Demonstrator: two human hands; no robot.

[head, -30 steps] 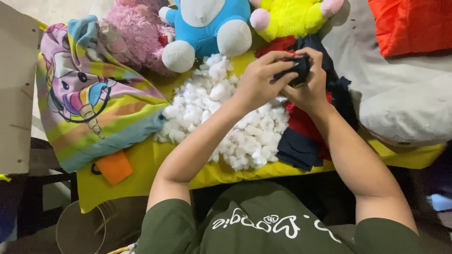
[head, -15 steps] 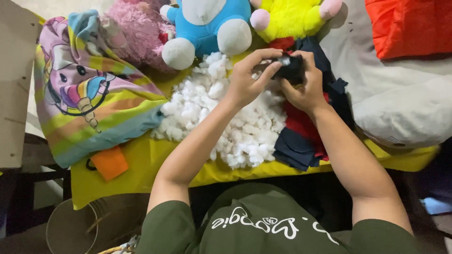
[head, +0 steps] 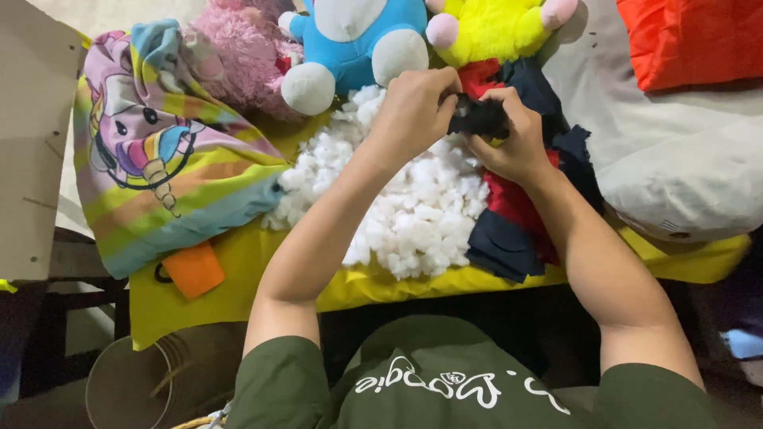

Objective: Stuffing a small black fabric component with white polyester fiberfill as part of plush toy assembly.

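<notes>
A small black fuzzy fabric piece (head: 477, 117) is held between both hands above a pile of white stuffing (head: 405, 206). My left hand (head: 413, 107) grips its left end with fingers curled. On its right side my right hand (head: 513, 143) is closed on it from below. Both hands hover over the yellow cloth (head: 262, 262) covering the table. Just right of the stuffing lie red and dark blue fabric pieces (head: 517, 214).
At the back sit a blue and white plush toy (head: 350, 40), a pink plush (head: 238, 48) and a yellow plush (head: 493, 28). A striped cartoon cushion (head: 159, 167) lies left, an orange tag (head: 193, 270) below it. A white pillow (head: 675, 159) and red pillow (head: 691, 40) are right.
Both hands have stayed on the black piece, working it a little; the view has shifted slightly, and the hands sit a bit nearer the plush toys.
</notes>
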